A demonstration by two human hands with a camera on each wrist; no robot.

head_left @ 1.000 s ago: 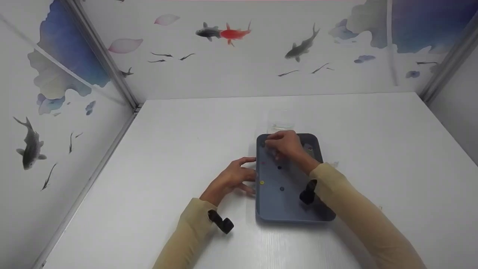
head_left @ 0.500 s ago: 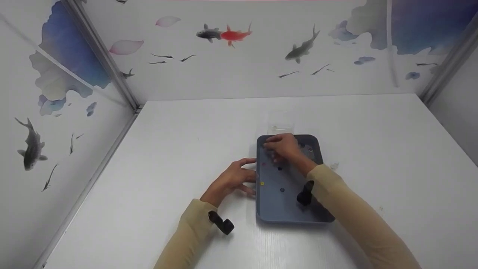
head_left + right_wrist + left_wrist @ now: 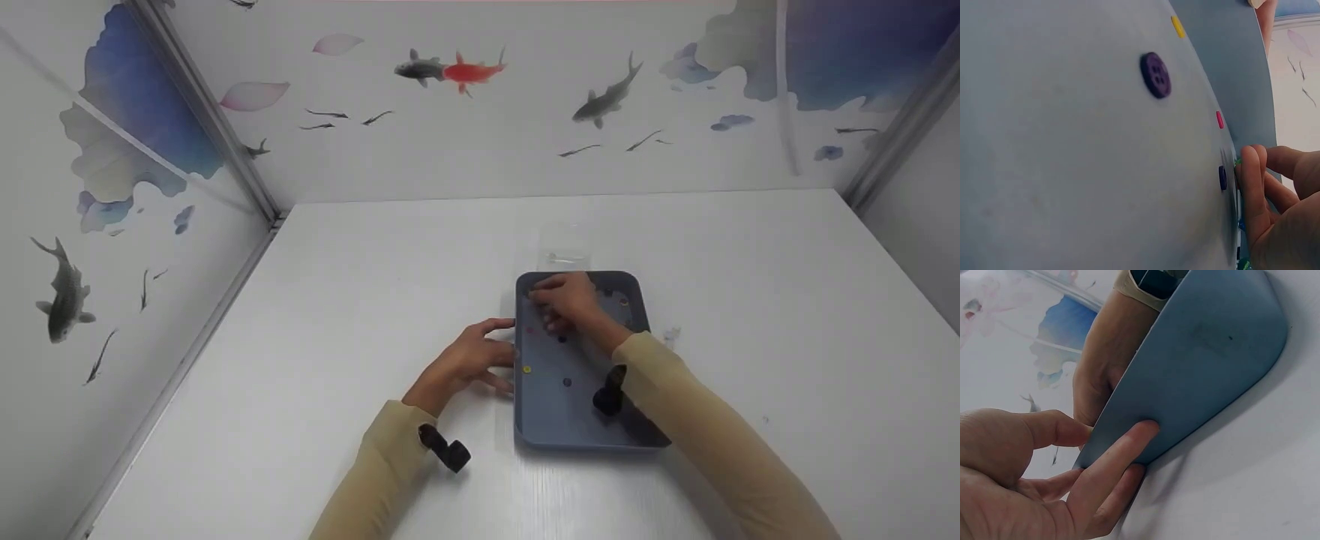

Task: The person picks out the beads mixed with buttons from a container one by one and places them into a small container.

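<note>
A grey-blue tray (image 3: 544, 416) stands on the white table with several small buttons scattered in it. My left hand (image 3: 466, 356) touches the tray's left side, its fingers spread against the outer wall (image 3: 1207, 343). Inside the far left corner, my right hand (image 3: 568, 301) has its fingertips drawn together at a small green button (image 3: 1237, 162), mostly hidden by the fingers. Nearer me lie a yellow button (image 3: 526, 369), a purple button (image 3: 1156, 75), a pinkish-red button (image 3: 1220, 119) and a dark one (image 3: 562, 340).
Just beyond the tray is a clear plastic container (image 3: 565, 259). A small transparent item (image 3: 672, 334) lies by the tray's right side. More buttons (image 3: 624, 303) sit at the far right inside the tray. Walls printed with fish border the table.
My right hand and wrist have shifted slightly toward me, the fingertips staying at the tray's far left corner. The left hand keeps its place against the tray.
</note>
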